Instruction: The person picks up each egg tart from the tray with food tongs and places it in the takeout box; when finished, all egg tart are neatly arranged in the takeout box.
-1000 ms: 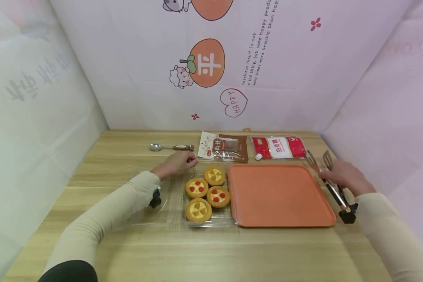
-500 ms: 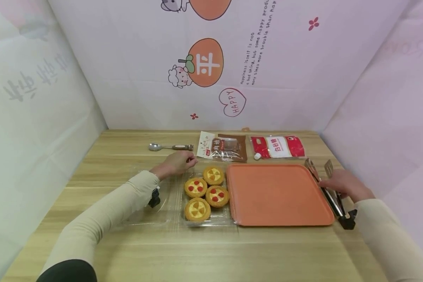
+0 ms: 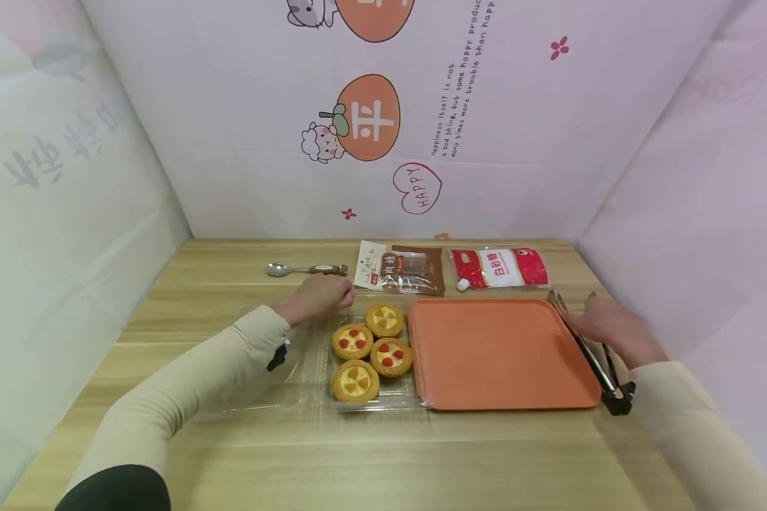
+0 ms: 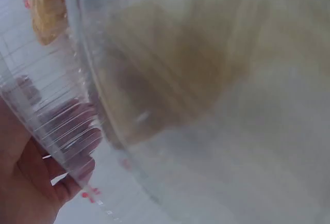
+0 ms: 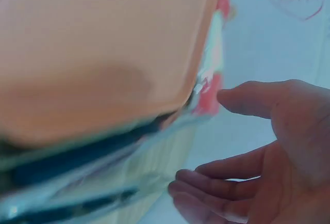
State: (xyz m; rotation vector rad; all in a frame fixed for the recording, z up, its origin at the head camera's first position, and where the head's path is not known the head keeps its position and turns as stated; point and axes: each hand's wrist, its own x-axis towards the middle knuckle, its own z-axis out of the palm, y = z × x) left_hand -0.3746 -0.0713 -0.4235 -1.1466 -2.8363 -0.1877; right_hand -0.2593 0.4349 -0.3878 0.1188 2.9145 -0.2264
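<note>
My left hand [image 3: 322, 294] has loosely curled fingers beside the back edge of a clear plastic box [image 3: 422, 387], laid open. In the left wrist view its fingers [image 4: 82, 141] show through the ribbed plastic, nothing visible between them. Several tarts [image 3: 354, 342], topped with red or orange pieces, sit in the box's right half. Over the metal tongs [image 3: 591, 358], right of the orange tray [image 3: 505, 355], is my right hand [image 3: 613, 326]. The right wrist view shows its thumb and fingers [image 5: 227, 180] spread apart, with a tong arm ending right by the fingertips.
A spoon [image 3: 309, 269], a brown-and-cream packet [image 3: 412, 266] and a red-and-white pouch [image 3: 501, 267] lie along the table's back edge. Printed cloth walls [image 3: 243, 106] enclose the back and both sides of the wooden table [image 3: 332, 465].
My right hand has shifted slightly left and lower over the tongs. The left fingers have curled in a little. The head view has moved slightly.
</note>
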